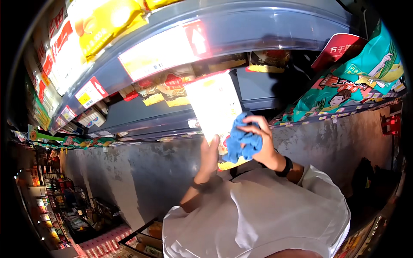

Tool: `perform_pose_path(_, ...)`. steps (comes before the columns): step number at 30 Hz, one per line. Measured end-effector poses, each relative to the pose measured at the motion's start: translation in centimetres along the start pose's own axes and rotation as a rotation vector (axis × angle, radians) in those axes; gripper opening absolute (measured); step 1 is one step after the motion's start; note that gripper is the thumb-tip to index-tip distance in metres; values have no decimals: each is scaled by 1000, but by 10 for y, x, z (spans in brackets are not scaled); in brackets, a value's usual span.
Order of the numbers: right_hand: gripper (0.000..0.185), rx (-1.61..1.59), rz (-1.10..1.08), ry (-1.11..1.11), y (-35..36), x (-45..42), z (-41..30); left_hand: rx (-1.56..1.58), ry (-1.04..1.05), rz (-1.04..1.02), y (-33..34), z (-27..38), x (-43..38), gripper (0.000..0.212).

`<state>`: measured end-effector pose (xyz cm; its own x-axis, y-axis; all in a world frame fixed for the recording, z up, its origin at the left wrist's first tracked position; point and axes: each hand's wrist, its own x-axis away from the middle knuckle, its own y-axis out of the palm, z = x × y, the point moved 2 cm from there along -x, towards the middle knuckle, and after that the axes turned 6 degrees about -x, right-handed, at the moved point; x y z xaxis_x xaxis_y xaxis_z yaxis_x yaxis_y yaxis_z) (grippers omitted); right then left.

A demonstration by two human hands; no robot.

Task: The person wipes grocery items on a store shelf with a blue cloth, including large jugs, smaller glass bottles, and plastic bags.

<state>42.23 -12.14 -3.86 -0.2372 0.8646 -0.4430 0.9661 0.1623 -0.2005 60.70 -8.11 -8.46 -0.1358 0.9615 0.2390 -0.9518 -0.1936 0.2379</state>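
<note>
My left hand [209, 156] grips the lower left edge of a flat white food packet [214, 103], its thumb over the front. The packet stands tilted before the shelf, with a red top edge and a yellow bottom; glare washes out most of its face. My right hand [264, 143] holds a crumpled blue cloth [243, 140] against the packet's lower right part. The cloth hides that part of the packet. Behind the packet lies a grey metal shelf [142, 117] with similar packets [174, 85] set further back.
Above runs a shelf edge [258, 19] with price labels [161, 48], and yellow bags [109, 27] stand on it. Teal bags [338, 87] lean out at the right beside a red sign [338, 48]. Concrete floor [155, 171] lies below; open crates [148, 237] stand behind me.
</note>
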Motion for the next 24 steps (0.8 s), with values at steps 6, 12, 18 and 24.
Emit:
perform_pose_path(6, 40, 133, -172, -95, -11, 16, -12, -12, 7, 15, -3, -2, -3, 38)
perform_pose_path(12, 41, 77, -30, -189, -12, -43, -10, -40, 10, -12, 9, 3, -6, 46)
perform_pose_path(18, 30, 4, -16, -84, -15, -21, 5, -52, 28, 0, 10, 9, -6, 44)
perform_pose_path(24, 35, 69, -146, 30, -25, 24, 7, 27, 22, 21, 17, 7, -7, 42)
